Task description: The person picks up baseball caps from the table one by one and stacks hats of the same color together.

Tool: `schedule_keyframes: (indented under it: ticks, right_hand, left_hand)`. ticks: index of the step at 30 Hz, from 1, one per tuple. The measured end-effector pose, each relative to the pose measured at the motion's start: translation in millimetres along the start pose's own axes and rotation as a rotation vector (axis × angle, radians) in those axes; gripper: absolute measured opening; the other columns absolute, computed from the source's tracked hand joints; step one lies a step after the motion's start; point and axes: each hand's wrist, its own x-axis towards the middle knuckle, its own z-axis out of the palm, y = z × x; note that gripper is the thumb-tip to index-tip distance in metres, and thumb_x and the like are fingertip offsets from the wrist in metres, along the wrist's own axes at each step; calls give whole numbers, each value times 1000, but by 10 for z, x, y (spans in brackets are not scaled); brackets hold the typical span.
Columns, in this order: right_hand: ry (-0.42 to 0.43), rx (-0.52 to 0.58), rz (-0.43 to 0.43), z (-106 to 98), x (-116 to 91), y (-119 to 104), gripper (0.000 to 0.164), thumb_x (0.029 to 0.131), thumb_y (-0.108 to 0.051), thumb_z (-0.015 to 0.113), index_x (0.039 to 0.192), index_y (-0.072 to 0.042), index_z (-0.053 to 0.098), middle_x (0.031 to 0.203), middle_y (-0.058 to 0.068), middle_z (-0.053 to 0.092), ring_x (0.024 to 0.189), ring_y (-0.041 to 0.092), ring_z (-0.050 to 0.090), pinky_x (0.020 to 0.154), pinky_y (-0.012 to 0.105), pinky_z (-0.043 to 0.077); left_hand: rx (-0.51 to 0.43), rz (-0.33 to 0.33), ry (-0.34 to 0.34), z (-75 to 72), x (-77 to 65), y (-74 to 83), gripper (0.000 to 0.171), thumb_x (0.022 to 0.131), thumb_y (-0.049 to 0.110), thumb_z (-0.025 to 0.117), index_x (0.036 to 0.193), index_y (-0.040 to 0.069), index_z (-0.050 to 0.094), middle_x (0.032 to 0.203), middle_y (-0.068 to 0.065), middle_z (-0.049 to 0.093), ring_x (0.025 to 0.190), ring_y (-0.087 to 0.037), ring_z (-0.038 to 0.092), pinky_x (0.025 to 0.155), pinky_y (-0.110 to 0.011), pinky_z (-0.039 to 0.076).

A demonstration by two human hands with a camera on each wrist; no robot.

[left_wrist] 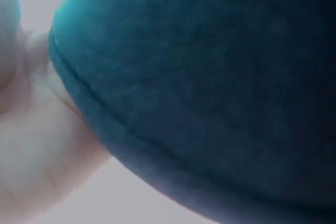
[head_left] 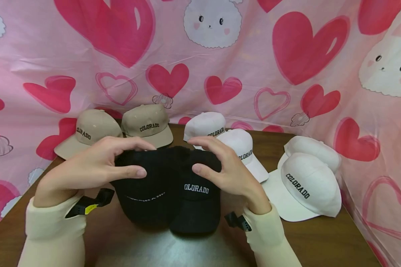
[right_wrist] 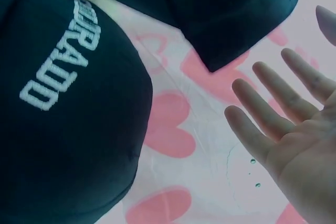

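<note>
Two black baseball caps with pale lettering are side by side near the middle of the table. My left hand (head_left: 97,163) grips the upper part of the left black cap (head_left: 142,207), thumb across the front and fingers behind it. This cap fills most of the left wrist view. Over the right black cap (head_left: 195,215), lettered "OLORADO", hovers my right hand (head_left: 225,168), its thumb and fingers spread apart. In the right wrist view, the right hand's fingers (right_wrist: 262,108) are extended and stand apart from the black caps.
Two beige caps (head_left: 148,124) lie at the back left of the wooden table (head_left: 320,241). Behind my right hand are two white caps (head_left: 237,142), and two more white caps (head_left: 310,181) overlap at the right. A pink heart-print cloth (head_left: 247,55) hangs behind the table.
</note>
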Motion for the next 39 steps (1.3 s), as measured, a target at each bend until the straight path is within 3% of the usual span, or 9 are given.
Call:
schedule_keyframes:
  ticks: [3, 7, 18, 22, 26, 33, 39]
  right_hand:
    - [-8, 5, -33, 31, 17, -17, 52, 97, -18, 77, 146, -18, 61, 143, -6, 63, 134, 14, 57, 116, 39, 43]
    - [-20, 5, -53, 64, 31, -29, 45, 98, -19, 77, 140, -16, 65, 138, -6, 66, 132, 13, 58, 116, 38, 44]
    - [-40, 36, -72, 105, 31, -99, 31, 96, -17, 80, 126, -16, 73, 120, -7, 74, 114, 12, 67, 104, 37, 52]
    - [-78, 110, -39, 120, 19, -103, 19, 95, -13, 81, 113, -14, 76, 104, -6, 76, 98, 13, 71, 92, 38, 58]
    - [-124, 180, 0, 106, 5, -93, 11, 96, -8, 79, 103, -16, 74, 94, -8, 73, 90, 13, 69, 85, 36, 58]
    - [-152, 333, 36, 31, -25, -45, 6, 101, -16, 74, 105, -12, 73, 96, 1, 72, 91, 21, 68, 82, 37, 59]
    - [-99, 387, 47, -107, -85, 4, 14, 105, -21, 70, 103, -7, 69, 89, 7, 61, 84, 22, 61, 77, 32, 55]
  left_hand:
    - [-55, -29, -47, 91, 81, 7, 41, 96, 23, 82, 133, 32, 68, 120, 17, 72, 108, -8, 67, 92, -28, 57]
    - [-150, -18, -82, 184, 171, 9, 37, 97, 20, 80, 131, 30, 69, 118, 14, 74, 110, -12, 69, 95, -29, 56]
    - [-297, -26, -156, 288, 243, 47, 36, 99, 18, 78, 132, 26, 69, 115, 6, 75, 107, -17, 70, 92, -34, 59]
    - [-307, -22, -171, 351, 290, 51, 36, 98, 18, 79, 132, 24, 69, 116, 4, 75, 109, -18, 70, 92, -33, 58]
    - [-274, -33, -180, 370, 306, 43, 38, 98, 22, 80, 133, 29, 68, 120, 8, 74, 114, -15, 67, 96, -32, 56]
    - [-298, -75, -249, 349, 302, -24, 38, 103, 24, 73, 139, 26, 63, 126, 7, 71, 119, -15, 65, 101, -33, 55]
    - [-346, -67, -283, 316, 319, -104, 37, 105, 21, 70, 140, 25, 61, 128, 4, 70, 116, -19, 68, 99, -35, 57]
